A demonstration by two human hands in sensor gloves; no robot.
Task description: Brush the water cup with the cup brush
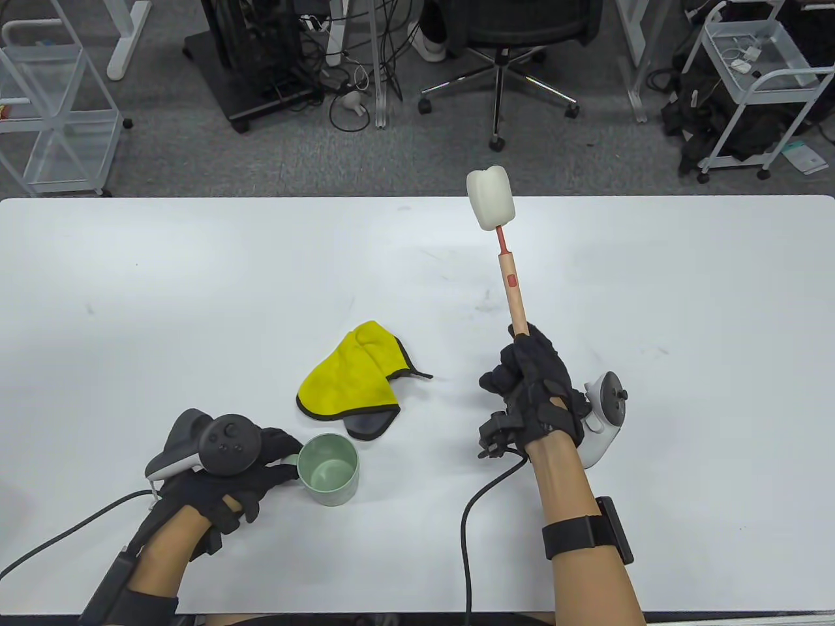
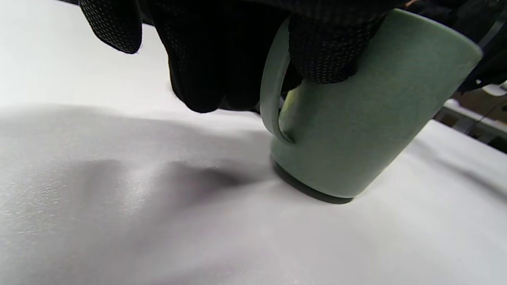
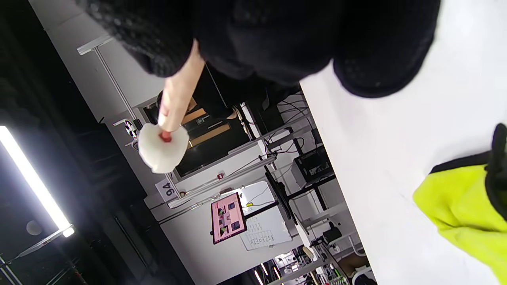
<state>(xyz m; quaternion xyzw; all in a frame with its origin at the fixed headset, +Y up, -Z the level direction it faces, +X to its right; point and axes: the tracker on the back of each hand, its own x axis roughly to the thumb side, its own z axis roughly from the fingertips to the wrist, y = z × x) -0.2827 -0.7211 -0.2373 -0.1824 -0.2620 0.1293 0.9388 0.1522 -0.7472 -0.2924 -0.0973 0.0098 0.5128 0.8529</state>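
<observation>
The left hand [image 1: 222,479] sits near the table's [image 1: 130,293] near edge, toward its left corner, and grips the handle of the green water cup [image 1: 329,469]. In the left wrist view a gloved finger passes through the loop of the handle and presses against the cup's [image 2: 368,118] wall, while the other fingers [image 2: 202,71] hang beside it. The cup's base meets the white table [image 2: 119,221], though it looks slightly tipped in that tilted view, so whether it rests flat is hard to say. Its mouth faces up and the inside shows pale green.

The right hand [image 1: 538,398] is clenched around the lower end of the cup brush [image 1: 505,261], right of the table's middle. The wooden handle rises out of the fist and leans away toward the far edge, with a red neck and a white sponge head at the top. In the right wrist view the brush [image 3: 168,130] juts out from the gloved fist [image 3: 277,43] with the sponge in the air, clear of the table [image 3: 396,138].

A yellow cloth [image 1: 355,378] with dark trim lies crumpled between the two hands, just beyond the cup toward the table's centre; a corner of it [image 3: 463,217] shows in the right wrist view
</observation>
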